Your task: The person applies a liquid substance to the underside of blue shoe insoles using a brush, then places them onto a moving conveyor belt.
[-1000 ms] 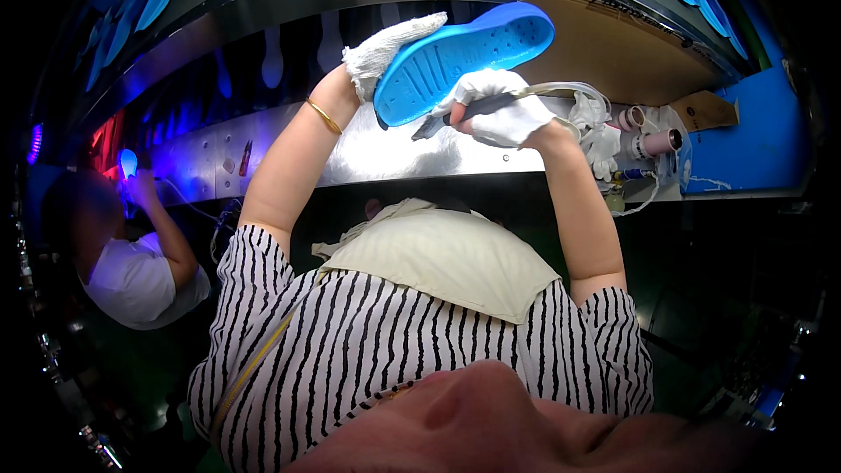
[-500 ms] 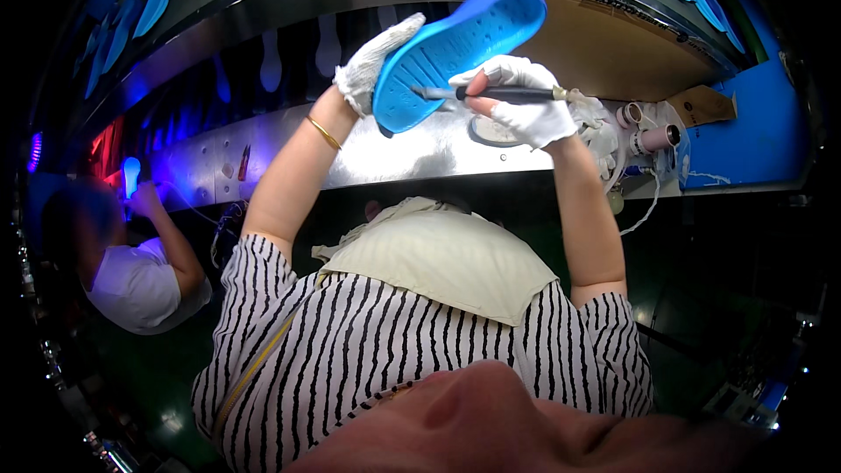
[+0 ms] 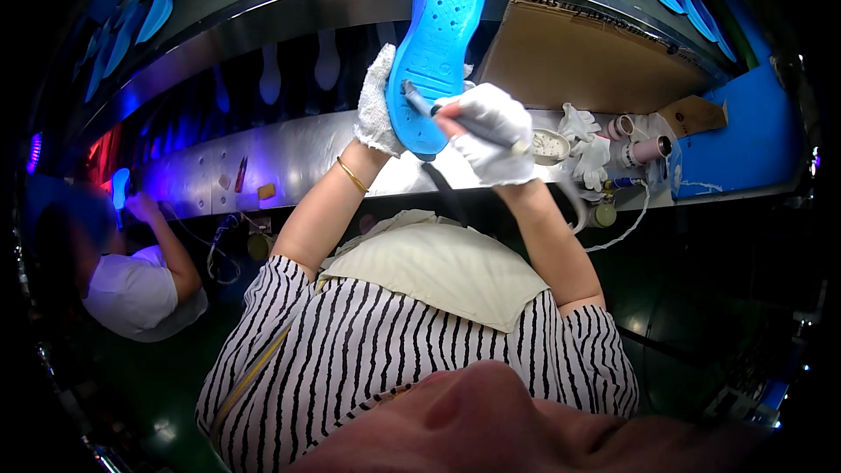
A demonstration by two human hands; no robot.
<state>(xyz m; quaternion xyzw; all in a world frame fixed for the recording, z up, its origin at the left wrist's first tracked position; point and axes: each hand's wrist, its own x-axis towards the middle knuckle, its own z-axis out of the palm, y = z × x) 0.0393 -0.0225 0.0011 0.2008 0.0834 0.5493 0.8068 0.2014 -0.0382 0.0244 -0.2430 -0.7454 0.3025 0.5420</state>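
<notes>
In my white-gloved left hand [image 3: 377, 109] is a blue shoe sole [image 3: 438, 48], held by its left edge. The sole stands almost upright in view, its hollow face with holes and ridges turned toward me. My right hand [image 3: 498, 127], in a white glove with thumb and forefinger tips bare, is closed round a slim brush [image 3: 417, 100] with a dark handle. The brush tip touches the lower part of the sole's face, near its left edge. Motion blurs the handle and part of the right hand.
A metal ledge [image 3: 302, 144] runs in front of me. To the right are a pale oval dish [image 3: 550, 147], white gloves [image 3: 589, 151], a pink roll [image 3: 650, 151] and a cardboard sheet [image 3: 569, 57]. Blue soles [image 3: 163, 7] lie on the surface beyond. A co-worker [image 3: 144, 285] sits at left.
The sole has turned from slanting right to nearly upright. My right hand has moved left and down, and the brush now slants across the sole instead of lying level.
</notes>
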